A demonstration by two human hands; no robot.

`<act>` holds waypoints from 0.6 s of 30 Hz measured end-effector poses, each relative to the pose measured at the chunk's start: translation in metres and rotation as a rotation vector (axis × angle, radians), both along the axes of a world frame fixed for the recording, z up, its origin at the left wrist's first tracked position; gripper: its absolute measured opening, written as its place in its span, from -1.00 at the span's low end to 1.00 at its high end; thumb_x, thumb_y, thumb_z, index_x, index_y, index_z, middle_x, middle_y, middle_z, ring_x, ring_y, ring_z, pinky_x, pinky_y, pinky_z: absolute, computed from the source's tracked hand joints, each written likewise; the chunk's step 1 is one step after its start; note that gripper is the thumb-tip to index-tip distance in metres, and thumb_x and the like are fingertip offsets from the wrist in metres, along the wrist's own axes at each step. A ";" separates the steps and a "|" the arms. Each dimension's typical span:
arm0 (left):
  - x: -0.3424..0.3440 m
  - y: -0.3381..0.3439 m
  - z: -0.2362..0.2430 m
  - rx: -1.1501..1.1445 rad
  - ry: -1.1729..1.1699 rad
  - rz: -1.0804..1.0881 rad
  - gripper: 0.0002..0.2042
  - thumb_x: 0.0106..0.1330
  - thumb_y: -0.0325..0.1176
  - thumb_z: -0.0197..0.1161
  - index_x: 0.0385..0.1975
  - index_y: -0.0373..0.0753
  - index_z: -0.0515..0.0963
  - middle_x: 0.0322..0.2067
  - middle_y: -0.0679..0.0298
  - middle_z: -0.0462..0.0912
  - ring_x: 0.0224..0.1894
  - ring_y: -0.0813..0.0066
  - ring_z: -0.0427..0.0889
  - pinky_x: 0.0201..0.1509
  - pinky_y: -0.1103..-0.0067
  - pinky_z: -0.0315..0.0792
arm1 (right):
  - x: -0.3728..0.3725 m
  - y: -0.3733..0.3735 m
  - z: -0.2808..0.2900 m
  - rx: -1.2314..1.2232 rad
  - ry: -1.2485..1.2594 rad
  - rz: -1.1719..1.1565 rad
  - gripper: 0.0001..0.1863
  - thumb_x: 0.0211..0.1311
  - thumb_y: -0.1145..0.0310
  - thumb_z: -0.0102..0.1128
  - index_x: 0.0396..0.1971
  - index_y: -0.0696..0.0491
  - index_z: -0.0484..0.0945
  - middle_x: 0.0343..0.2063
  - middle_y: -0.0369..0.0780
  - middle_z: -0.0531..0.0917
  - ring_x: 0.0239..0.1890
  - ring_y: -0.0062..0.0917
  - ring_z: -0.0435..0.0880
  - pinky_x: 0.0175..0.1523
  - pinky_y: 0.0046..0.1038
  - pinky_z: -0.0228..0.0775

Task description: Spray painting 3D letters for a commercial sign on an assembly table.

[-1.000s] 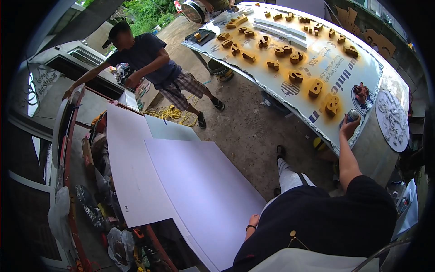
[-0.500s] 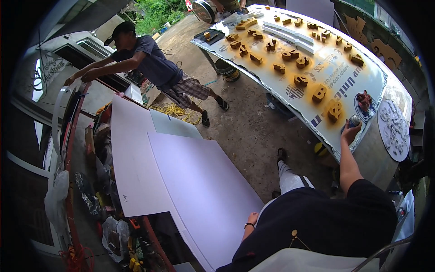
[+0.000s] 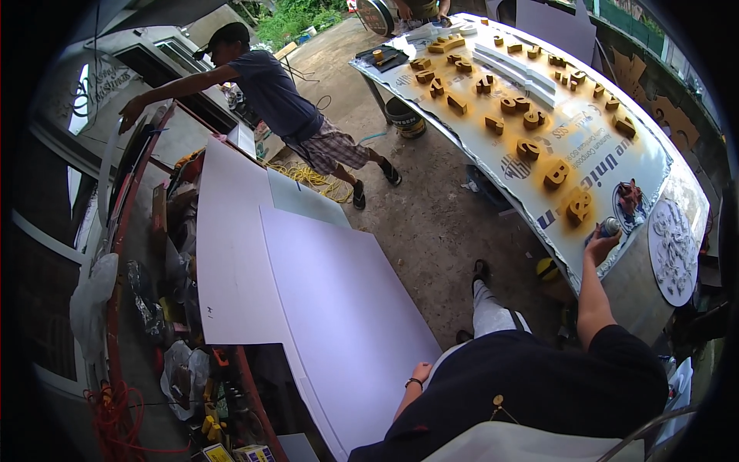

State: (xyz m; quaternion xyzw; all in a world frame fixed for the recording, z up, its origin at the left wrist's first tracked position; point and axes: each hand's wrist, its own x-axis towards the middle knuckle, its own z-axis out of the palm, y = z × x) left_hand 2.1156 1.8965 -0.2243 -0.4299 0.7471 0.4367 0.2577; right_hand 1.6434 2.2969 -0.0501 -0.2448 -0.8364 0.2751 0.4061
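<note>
In my right hand (image 3: 600, 248) is a spray can (image 3: 610, 227), with my fingers wrapped round it. I hold it above the near corner of a board-covered table (image 3: 514, 192). Just past it stand gold-painted letters: an ampersand (image 3: 579, 206) and a B (image 3: 556, 174), with gold overspray around them. A crumpled reddish rag (image 3: 630, 196) lies beside the can on the board. My left hand (image 3: 420, 373), with a dark bracelet at the wrist, hangs low by my waist, its fingers curled and nothing visible in them.
White strips (image 3: 514, 73) lie among more gold letters. A white oval board (image 3: 673, 250) with raised pieces sits at right. Large white sheets (image 3: 346, 308) lie to my left. Another person (image 3: 281, 108) reaches over a rack; a second person's hands (image 3: 443, 17) show behind the table. A bucket (image 3: 404, 117) stands below.
The view has shifted, so the table sits lower and farther right. My right hand still holds the can near the same corner. The person at left has stretched an arm out farther.
</note>
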 end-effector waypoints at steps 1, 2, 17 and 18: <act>0.000 0.000 -0.001 -0.006 -0.011 -0.008 -0.56 0.08 -0.11 0.08 -0.16 -0.35 0.44 -0.15 -0.01 0.49 -0.04 0.14 0.43 0.03 0.43 0.29 | 0.000 0.001 0.000 0.027 -0.007 -0.011 -0.24 -0.03 0.14 0.22 0.10 0.13 0.03 -0.02 -0.01 0.29 0.04 -0.16 0.30 0.06 -0.30 0.20; 0.000 0.000 -0.003 -0.005 -0.011 -0.007 -0.56 0.08 -0.11 0.08 -0.16 -0.35 0.44 -0.15 -0.01 0.49 -0.04 0.14 0.43 0.03 0.43 0.29 | 0.000 0.001 0.000 0.055 -0.013 -0.023 -0.24 -0.02 0.14 0.21 0.10 0.12 0.02 -0.02 -0.02 0.29 0.04 -0.16 0.30 0.06 -0.30 0.21; 0.028 0.002 -0.019 0.018 -0.007 0.031 -0.57 0.07 -0.10 0.09 -0.16 -0.31 0.44 -0.15 -0.01 0.49 -0.05 0.14 0.44 0.03 0.43 0.30 | 0.004 -0.004 0.008 0.005 -0.028 0.002 -0.23 -0.01 0.15 0.21 0.10 0.14 0.00 -0.04 0.00 0.29 0.01 -0.17 0.33 0.03 -0.29 0.25; 0.030 0.002 -0.019 0.023 -0.005 0.034 -0.57 0.07 -0.11 0.09 -0.16 -0.31 0.44 -0.16 -0.01 0.49 -0.05 0.14 0.44 0.02 0.43 0.30 | 0.003 -0.004 0.007 0.004 -0.029 0.004 -0.23 -0.01 0.15 0.21 0.10 0.14 0.00 -0.04 0.00 0.29 0.01 -0.17 0.33 0.03 -0.29 0.25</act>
